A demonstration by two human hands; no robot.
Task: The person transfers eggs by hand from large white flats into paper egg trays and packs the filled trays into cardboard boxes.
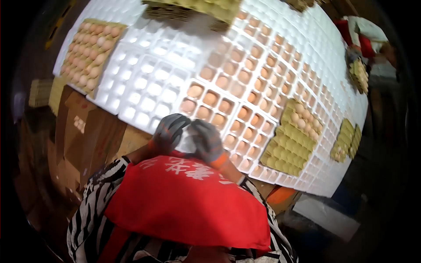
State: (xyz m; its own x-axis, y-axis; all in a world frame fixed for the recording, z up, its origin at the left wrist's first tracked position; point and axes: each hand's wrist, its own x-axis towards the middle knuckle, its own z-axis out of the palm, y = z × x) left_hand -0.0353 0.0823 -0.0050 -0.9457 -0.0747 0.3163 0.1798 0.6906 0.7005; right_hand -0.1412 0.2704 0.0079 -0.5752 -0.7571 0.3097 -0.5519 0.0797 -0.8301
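My left hand (172, 130), in a grey work glove, is at the near edge of the white foam egg trays (144, 94), fingers curled inward. Close beside it is my right hand (206, 139), in a grey glove with an orange cuff, slightly blurred and also curled. A whitish patch (187, 141) shows between the two hands; whether it is a held thing or the tray behind is unclear. Just beyond my hands, brown eggs (202, 113) sit in the tray pockets. Left of them, the pockets hold no eggs.
A pulp tray full of eggs (90, 55) lies at the left. Stacked pulp trays (193, 11) stand at the back. A partly filled pulp tray (289, 147) rests on the right. Across the table, another person's gloved hand (353, 55) is beside an egg tray. Cardboard boxes (83, 131) stand at left.
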